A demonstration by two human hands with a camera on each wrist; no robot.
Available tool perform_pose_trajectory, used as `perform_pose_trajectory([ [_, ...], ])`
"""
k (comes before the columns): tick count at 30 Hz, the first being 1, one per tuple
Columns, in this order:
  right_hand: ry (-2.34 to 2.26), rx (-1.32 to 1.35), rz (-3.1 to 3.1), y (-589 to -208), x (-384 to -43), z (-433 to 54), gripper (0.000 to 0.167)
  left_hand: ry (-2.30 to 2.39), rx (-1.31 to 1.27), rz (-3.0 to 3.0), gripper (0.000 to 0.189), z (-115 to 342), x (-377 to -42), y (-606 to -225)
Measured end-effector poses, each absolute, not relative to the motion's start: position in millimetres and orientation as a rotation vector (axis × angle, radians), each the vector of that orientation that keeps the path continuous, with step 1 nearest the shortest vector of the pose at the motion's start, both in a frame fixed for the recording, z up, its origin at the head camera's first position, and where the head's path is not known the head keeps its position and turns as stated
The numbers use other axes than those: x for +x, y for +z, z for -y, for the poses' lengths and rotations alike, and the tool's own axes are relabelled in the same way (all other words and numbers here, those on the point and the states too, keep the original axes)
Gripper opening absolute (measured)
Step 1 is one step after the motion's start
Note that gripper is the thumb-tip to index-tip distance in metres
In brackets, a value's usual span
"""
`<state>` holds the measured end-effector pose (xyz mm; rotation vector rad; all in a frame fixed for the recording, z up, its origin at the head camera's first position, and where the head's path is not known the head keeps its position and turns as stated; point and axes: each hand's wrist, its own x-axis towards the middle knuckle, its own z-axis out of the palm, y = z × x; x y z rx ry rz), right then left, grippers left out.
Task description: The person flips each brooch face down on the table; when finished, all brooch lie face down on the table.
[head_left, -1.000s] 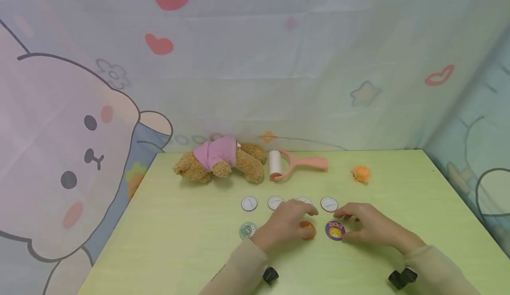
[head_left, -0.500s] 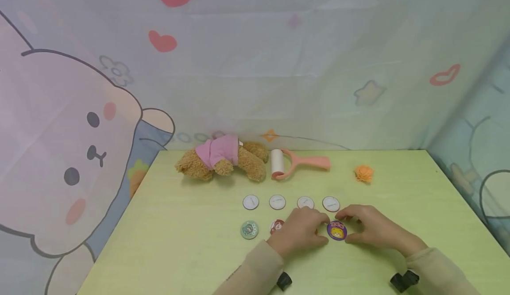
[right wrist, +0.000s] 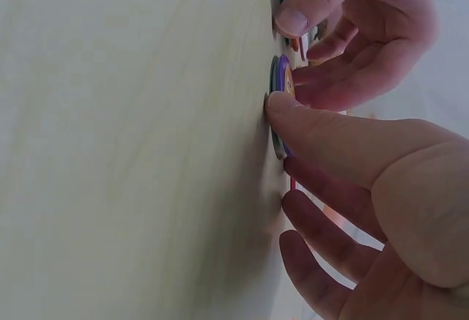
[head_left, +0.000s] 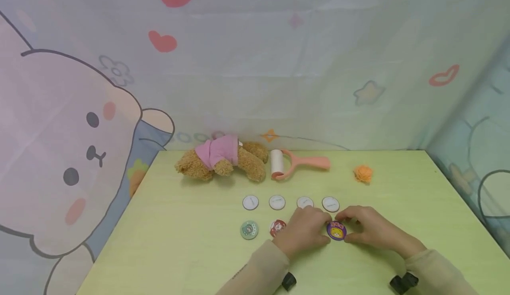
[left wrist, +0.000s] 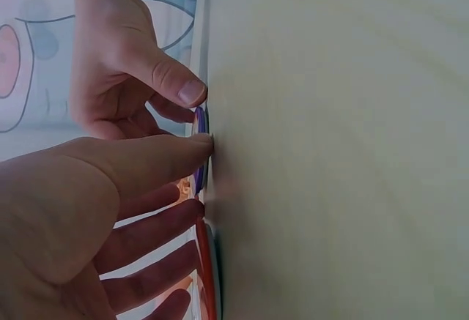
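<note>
A round purple button badge (head_left: 336,230) with a yellow bear lies face up on the table, between both hands. My right hand (head_left: 368,228) pinches its right side, thumb at the near edge and index finger at the far edge. In the right wrist view the right thumb rests on the rim of the purple badge (right wrist: 283,78). My left hand (head_left: 304,231) is at the badge's left, fingers loosely spread, thumb and index tips close to its rim. The left hand hides the orange badge. A red badge (head_left: 277,228) and a green badge (head_left: 249,230) lie farther left.
Behind runs a row of several white discs (head_left: 250,202) with pins, backs up. Farther back lie a teddy bear (head_left: 221,158) in a pink shirt, a pink-handled lint roller (head_left: 303,162) and an orange flower-like ball (head_left: 363,173). A printed curtain (head_left: 255,65) stands behind the table.
My left hand has moved right, from around the orange badge to the left side of the purple badge, uncovering the red badge. The right hand has stayed at the purple badge.
</note>
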<state>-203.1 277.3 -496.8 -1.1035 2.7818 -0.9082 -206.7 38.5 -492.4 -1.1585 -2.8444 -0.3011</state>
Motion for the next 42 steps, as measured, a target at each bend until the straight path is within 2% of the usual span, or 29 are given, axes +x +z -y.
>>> perform_pose_trajectory([
  [28,-0.879,-1.223,-2.823,-504.6,-201.1,-277.3,0.035,-0.272,-1.119,2.795,0.036,-45.3,-201.8,-494.0],
  [42,-0.858,-1.285,-2.845,-506.8,-201.5,-277.7,0.035,-0.347,-1.134,2.782,0.025,-47.1,-200.8,-492.5],
])
